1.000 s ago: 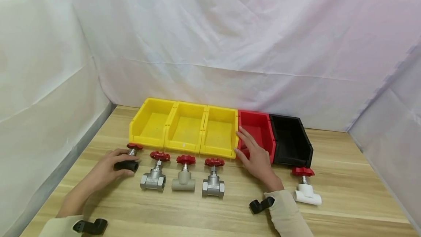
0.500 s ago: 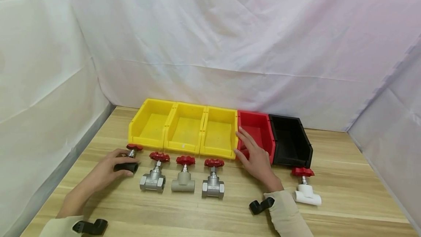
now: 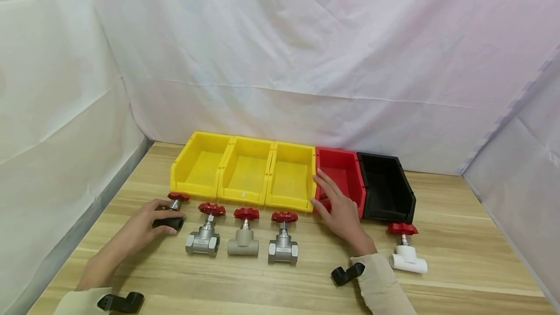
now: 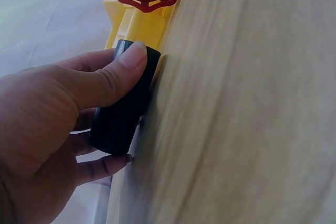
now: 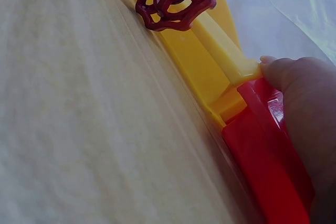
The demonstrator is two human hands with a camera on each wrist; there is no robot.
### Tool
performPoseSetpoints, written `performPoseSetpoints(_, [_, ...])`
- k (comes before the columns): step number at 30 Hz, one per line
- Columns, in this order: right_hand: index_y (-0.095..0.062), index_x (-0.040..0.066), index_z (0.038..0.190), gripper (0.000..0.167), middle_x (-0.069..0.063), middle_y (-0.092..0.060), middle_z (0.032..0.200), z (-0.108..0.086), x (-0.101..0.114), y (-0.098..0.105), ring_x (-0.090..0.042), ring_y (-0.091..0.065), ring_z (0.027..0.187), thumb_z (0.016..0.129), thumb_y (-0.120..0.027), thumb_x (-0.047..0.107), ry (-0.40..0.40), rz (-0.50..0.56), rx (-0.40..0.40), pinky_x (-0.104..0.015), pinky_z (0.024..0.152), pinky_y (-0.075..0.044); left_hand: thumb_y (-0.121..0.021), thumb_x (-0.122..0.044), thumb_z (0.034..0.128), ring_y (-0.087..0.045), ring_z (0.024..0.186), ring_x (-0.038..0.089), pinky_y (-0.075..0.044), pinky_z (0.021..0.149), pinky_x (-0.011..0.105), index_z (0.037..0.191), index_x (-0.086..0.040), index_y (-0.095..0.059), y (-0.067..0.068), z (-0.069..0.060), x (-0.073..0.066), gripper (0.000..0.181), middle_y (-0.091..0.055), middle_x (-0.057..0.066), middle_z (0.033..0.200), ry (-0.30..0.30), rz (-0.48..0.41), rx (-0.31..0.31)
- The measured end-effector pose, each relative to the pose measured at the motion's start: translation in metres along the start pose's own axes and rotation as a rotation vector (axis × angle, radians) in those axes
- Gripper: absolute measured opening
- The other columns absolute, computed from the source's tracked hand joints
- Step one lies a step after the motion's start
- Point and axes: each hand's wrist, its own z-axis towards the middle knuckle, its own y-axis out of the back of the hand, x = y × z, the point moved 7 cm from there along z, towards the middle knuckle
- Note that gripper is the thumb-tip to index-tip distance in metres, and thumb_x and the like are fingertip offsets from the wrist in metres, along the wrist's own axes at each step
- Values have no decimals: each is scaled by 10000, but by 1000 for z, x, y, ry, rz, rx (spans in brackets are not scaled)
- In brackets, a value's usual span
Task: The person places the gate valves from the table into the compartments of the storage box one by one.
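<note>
My left hand (image 3: 142, 222) grips a black-bodied valve (image 3: 174, 222) with a red handwheel, at the left of the table. In the left wrist view its black pipe body (image 4: 118, 121) sits between thumb and fingers. My right hand (image 3: 343, 213) rests over the front of the red bin (image 3: 362, 193), its fingers extended and lightly bent. The right wrist view has the thumb touching the corner of the neighbouring yellow bin (image 5: 231, 59). To the right of the left hand stand a steel valve (image 3: 203, 241), a beige valve (image 3: 243, 243) and another steel valve (image 3: 283, 249), all with red handwheels.
A white valve (image 3: 408, 258) lies right of the right forearm. Three yellow bins (image 3: 242, 194), the red bin and a black bin (image 3: 389, 216) form a row along the back of the wooden table (image 3: 262, 288). White cloth (image 3: 306, 38) hangs behind and at both sides.
</note>
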Motion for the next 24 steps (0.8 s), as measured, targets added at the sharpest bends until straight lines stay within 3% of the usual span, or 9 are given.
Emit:
performPoseSetpoints(11, [-364,266,1480,718,131,-229,1552,-1,-1,-1,-46,-429,577,857,-712,346,-3,-8,-4,-192,462,-407,-812,-141,717,-526,1039,430,-431,836,597,1079,-133,-739,3,-2,-1,370,-551,207,1160,-14,20,-5])
performPoseSetpoints(17, [-365,256,1481,714,144,-213,1554,-1,-1,-1,-44,-431,584,861,-705,353,5,-8,1,-193,459,-404,-821,-122,695,-543,1001,414,-448,804,589,1050,-111,-741,11,-2,-10,365,-559,193,1138,-78,34,-41])
performPoseSetpoints(24, [-360,264,1482,723,129,-221,1555,0,-1,-1,-61,-464,614,856,-713,347,-11,-5,2,-196,492,-420,-819,-48,686,-554,973,392,-476,780,567,1039,-83,-737,20,11,-27,364,-567,199,1112,-145,52,-86])
